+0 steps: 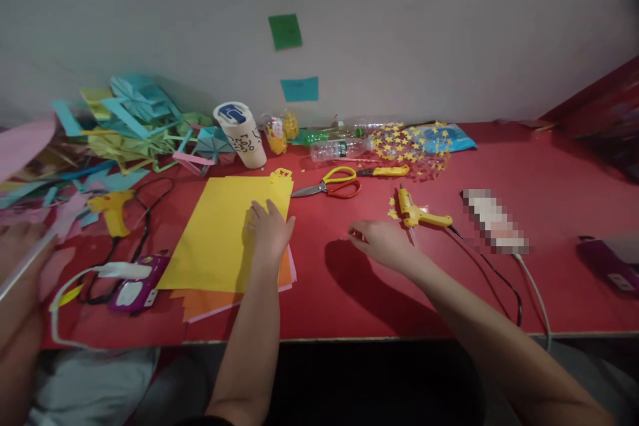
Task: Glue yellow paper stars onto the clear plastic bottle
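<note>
My left hand (pixel 269 229) rests flat, fingers apart, on the right edge of a yellow paper sheet (pixel 219 233) that tops a stack of orange and pink sheets. My right hand (pixel 382 243) lies on the red table (pixel 549 180) with its fingers pointing left; it holds nothing that I can see. A yellow glue gun (pixel 417 213) lies just beyond the right hand. Red-and-yellow scissors (pixel 332 185) lie between the two hands, farther back.
Folded blue, green and pink paper shapes (pixel 130 126) pile at the back left, beside a white cup (pixel 240 133). Plastic bottles (pixel 339 146), yellow paper stars (pixel 409 146), a yellow knife (pixel 384 171), a second glue gun (pixel 114 210), a purple device (pixel 137 289) and cables lie around. Another person's arm (pixel 17 293) is at left.
</note>
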Action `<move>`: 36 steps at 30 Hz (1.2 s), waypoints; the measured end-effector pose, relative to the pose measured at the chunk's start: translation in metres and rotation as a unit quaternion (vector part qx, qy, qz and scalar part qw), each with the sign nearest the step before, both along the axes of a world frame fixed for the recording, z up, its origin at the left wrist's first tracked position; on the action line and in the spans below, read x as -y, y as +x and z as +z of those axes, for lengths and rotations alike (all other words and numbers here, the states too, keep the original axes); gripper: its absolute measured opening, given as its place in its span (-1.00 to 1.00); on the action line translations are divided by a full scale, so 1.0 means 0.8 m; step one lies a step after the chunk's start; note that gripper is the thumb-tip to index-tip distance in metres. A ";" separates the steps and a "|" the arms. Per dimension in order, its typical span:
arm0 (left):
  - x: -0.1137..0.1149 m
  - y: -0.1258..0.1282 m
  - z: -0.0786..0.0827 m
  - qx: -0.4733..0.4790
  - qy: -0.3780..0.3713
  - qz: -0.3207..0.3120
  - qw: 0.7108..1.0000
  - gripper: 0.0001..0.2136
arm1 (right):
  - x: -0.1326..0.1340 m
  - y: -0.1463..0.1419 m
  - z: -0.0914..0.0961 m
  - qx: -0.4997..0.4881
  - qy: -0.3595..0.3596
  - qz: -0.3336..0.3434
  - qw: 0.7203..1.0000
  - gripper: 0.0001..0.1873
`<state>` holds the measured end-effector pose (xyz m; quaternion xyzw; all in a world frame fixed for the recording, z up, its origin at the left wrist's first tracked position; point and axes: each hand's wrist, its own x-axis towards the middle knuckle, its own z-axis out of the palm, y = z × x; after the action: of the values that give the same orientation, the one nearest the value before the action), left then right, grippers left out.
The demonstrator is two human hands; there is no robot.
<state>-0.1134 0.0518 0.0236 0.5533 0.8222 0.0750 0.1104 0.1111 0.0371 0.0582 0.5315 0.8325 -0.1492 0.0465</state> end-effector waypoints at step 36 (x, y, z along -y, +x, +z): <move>-0.152 -0.037 0.007 0.014 0.063 -0.065 0.996 -0.63 | -0.135 -0.027 -0.042 0.114 0.088 -0.007 0.990 -0.62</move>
<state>-0.1428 0.1735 0.0289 0.6105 0.7765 0.1264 0.0914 0.0896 0.1453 0.0249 0.5526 0.8282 -0.0138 0.0929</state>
